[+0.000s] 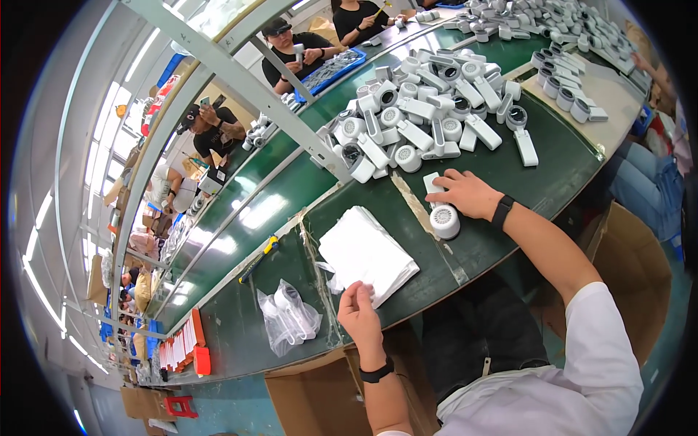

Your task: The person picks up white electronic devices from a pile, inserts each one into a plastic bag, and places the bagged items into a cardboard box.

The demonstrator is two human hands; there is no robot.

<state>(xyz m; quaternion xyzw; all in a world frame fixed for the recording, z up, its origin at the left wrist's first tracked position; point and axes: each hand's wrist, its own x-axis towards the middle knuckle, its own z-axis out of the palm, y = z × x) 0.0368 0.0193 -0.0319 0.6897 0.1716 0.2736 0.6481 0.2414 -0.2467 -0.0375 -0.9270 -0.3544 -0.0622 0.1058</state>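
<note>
A white handheld fan (444, 222) with a round grille lies on the green table. My right hand (469, 195) is closed over its handle, palm down. A stack of thin white plastic bags (367, 251) lies in front of me, slightly rumpled. My left hand (358, 309) is at the stack's near left corner, thumb and fingers pressed together. Whatever is between those fingertips is too small to make out. Left of the stack, two or so fans sit inside clear bags (289, 317). Beyond my right hand rises a large heap of similar fans (422, 109).
A yellow and black utility knife (259, 258) lies left of the bags. Rows of fans stand on a board (582, 109) at the right. A white metal frame (247, 87) runs along the table's far side. Open cardboard boxes (313, 392) stand below. Co-workers (294, 54) sit opposite.
</note>
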